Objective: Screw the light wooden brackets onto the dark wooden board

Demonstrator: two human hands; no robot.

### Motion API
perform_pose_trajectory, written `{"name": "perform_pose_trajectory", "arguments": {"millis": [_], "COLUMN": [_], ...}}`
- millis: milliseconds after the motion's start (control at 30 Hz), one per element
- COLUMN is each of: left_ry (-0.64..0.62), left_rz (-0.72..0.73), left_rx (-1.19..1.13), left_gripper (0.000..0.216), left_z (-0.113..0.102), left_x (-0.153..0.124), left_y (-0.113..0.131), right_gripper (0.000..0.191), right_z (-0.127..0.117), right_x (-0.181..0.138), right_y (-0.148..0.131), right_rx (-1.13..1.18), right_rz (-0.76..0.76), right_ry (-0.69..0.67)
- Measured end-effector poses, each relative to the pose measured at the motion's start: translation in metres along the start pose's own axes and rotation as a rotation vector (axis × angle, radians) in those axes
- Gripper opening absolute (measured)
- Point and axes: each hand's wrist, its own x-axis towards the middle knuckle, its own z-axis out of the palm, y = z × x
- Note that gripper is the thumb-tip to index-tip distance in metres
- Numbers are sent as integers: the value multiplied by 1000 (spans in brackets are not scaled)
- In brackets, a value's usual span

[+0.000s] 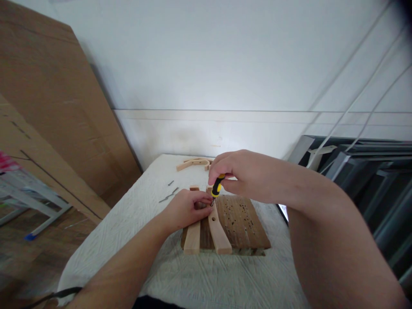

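Note:
My right hand (236, 169) grips a black and yellow screwdriver (216, 187) by its handle, tilted with its tip down. The tip meets a curved light wooden piece (220, 236), which has a round hole in it. My left hand (189, 208) lies over that piece, its thumb and fingers closed in around the screwdriver tip; a screw there is too small to make out. Beside it, partly under my left hand, lies a straighter wooden piece (192, 240). Both pieces rest on a brown wooden board (244, 223) pitted with many small holes.
A cream cloth (135, 214) covers the table. Several screws (170, 193) lie left of the board, and more curved wooden parts (193, 163) are at the back. A dark-edged device (283, 212) shows beneath my right arm. Cardboard (64, 107) stands left; grey panels (370, 180) lean right.

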Motion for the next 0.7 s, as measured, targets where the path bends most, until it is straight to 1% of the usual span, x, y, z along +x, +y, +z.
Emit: {"name": "perform_pose_trajectory", "arguments": {"millis": [67,167,433,500,567,600,700], "left_ry": [5,6,1,4,2,1,3], "left_rz": [12,24,12,3,-5,-8,-2], "left_rx": [7,8,29,14,6,7,25], "left_gripper": [19,19,21,21,22,22,23], "left_z": [-1,-1,2,2,2,2,2], "left_x": [0,0,-1,-1,-1,-1,-1], "left_y": [1,0,-3,-3,-3,-3,-3], "right_gripper": [35,35,27,24,21,23,35], "right_z": [-2,-3,1,1,1,1,3], "right_x": [0,1,4,7,9,11,15], "right_y": [-3,-5,4,4,3,2,1], "right_rx": [15,17,-58,-115,-190,-233,-353], "right_rz": [-10,-13,22,71,166,223,378], "right_ry": [-35,-43,68,94,101,97,102]}}
